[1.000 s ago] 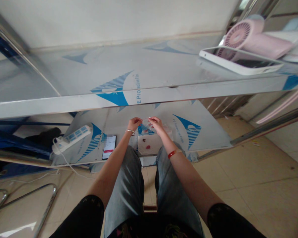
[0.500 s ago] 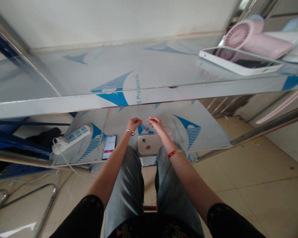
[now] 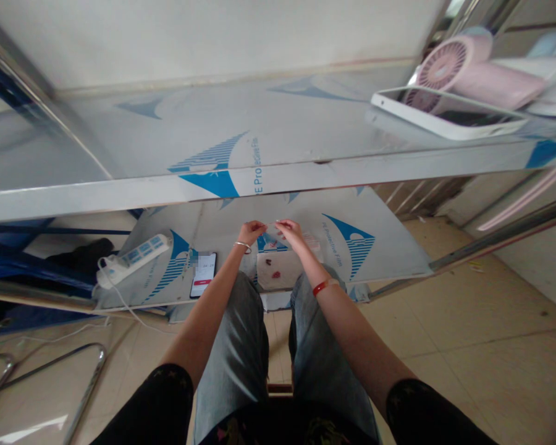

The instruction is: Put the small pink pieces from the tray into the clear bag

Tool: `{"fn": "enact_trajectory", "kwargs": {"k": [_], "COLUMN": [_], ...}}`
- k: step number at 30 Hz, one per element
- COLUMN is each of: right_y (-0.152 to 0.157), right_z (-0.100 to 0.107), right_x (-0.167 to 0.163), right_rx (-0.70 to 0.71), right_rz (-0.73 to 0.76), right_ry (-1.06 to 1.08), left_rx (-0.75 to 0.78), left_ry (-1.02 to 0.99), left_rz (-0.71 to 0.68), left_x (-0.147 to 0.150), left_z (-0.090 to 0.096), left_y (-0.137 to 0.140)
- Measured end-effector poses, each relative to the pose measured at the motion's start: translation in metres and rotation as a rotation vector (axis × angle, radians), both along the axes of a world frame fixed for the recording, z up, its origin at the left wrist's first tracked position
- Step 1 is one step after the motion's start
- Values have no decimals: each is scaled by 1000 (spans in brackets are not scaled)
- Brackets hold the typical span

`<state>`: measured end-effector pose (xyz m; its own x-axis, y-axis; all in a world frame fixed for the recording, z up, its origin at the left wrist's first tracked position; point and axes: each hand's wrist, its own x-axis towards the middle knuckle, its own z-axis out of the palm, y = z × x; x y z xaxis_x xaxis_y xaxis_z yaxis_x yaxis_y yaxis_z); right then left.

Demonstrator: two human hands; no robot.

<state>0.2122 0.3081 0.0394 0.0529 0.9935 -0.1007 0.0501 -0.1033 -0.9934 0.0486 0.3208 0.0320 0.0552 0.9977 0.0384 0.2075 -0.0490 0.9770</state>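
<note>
My left hand [image 3: 251,232] and my right hand [image 3: 291,231] are close together above the lower shelf, fingertips pinched and facing each other. A faint, thin strand seems to span the small gap between them; its kind is too fine to make out. Just below and nearer my knees lies a pale, shallow tray [image 3: 287,281]. On it are a small dark red cluster [image 3: 276,274] and a smaller dark piece [image 3: 268,262]. Behind these, partly under my right hand, are a small reddish piece and a clear container [image 3: 312,242].
On the film-covered lower shelf [image 3: 301,210] lie a phone [image 3: 204,275] and a white power strip [image 3: 136,259] with a trailing cable. The upper shelf's edge [image 3: 306,173] crosses in front of me. A pink fan [image 3: 482,77] and a white-framed tablet-like device [image 3: 445,117] sit there.
My hands have drawn slightly closer together, with the fingertips still pinched. Nothing on the shelves has visibly moved.
</note>
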Motion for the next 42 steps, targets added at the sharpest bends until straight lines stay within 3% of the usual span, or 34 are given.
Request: {"fn": "enact_trajectory", "kwargs": {"k": [14,32,42], "right_y": [-5,-5,-5], "right_z": [5,2,0], "right_x": [-1,-1,-2], "right_rx": [-18,30,46], "right_rz": [74,156,159], "right_ry": [-38,-25,-18], "left_rx": [99,60,46], "left_ry": [55,89,76], "left_rz": [-24,-177,-159], "left_x": [-3,-5,-4], "left_z": [-4,-8,-8], "left_y": [2,4,3]}}
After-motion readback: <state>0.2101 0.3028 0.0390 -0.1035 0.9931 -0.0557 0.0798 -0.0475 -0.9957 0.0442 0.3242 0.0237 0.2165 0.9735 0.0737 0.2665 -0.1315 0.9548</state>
